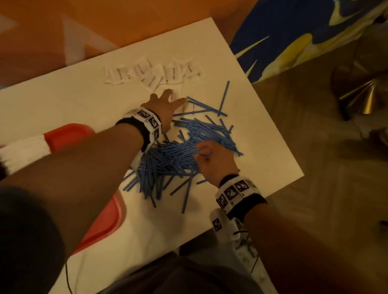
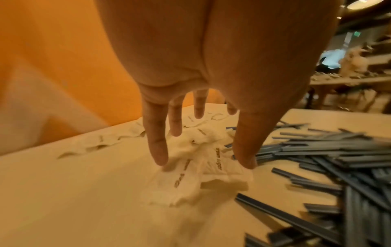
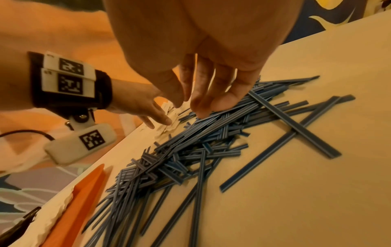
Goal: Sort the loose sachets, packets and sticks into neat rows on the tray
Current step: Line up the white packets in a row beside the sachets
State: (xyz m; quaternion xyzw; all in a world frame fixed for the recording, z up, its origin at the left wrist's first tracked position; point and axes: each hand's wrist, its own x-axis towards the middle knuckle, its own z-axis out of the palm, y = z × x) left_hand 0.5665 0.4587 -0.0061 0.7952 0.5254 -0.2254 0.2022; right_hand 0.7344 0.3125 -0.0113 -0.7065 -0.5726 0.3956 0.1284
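Left hand [image 1: 166, 108] reaches toward 12 o'clock, fingers straight and spread, fingertips [image 2: 159, 157] coming down on a crumpled cluster of white sachets [image 2: 198, 168] at the far edge of the stick pile; whether it actually bears on them, cannot tell. Right hand [image 1: 212, 161] sits at 3 o'clock of the pile, fingers loosely extended and resting on the blue sticks [image 1: 178, 159], no pinch visible. More sachets [image 1: 152, 72] lie in a rough line near the far edge of the white counter [image 1: 66, 98]. The red tray [image 1: 69, 134] is at 9 o'clock, partly hidden under the left forearm — nothing seen sorted on it yet. Risks, as judged: the sticks are heaped crosswise, so raking one bundle likely drags neighbours and scatters outliers further toward the counter's 3 o'clock edge, where they could drop off. Sachets are light and crumpled — a flat-fingered sweep may push them under the sticks rather than gather them. The left forearm crossing over the tray could knock it when drawn back.
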